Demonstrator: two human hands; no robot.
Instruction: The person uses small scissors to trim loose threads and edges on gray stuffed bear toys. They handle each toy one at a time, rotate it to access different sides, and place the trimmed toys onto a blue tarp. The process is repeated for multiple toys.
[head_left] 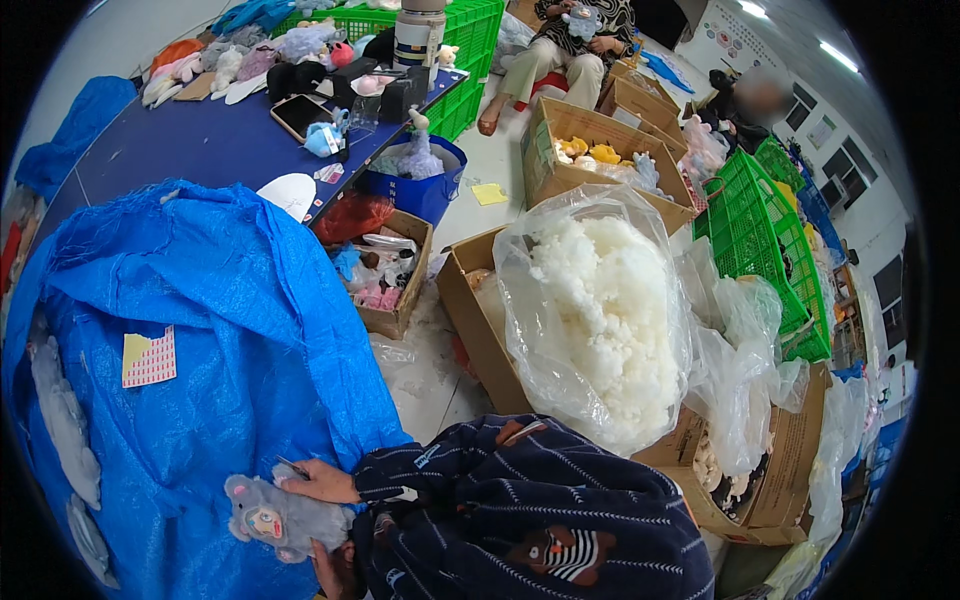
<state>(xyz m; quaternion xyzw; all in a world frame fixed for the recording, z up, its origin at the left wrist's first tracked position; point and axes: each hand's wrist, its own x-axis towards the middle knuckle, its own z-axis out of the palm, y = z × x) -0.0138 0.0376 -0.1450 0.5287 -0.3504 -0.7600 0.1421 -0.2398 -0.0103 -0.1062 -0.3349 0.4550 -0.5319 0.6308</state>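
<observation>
A grey plush bear [292, 515] with pink inner ears and a pale muzzle lies on the blue tarp [200, 440] at the lower left. My right hand [325, 483], farther from me, is closed on the bear's upper limb. At its fingertips shows a thin dark thing, too small to name. On the near side, my left hand [333, 568] grips the bear's lower body, and part of that hand is hidden by the toy and sleeve. My dark blue patterned sleeve [530, 480] crosses from the right.
A clear bag of white stuffing [600, 320] sits in a carton right of the tarp. Ahead are a small box of plush pieces [385, 275], a blue bin [420, 185] and a blue table [150, 150]. Green crates [765, 250] stand right; people sit farther back.
</observation>
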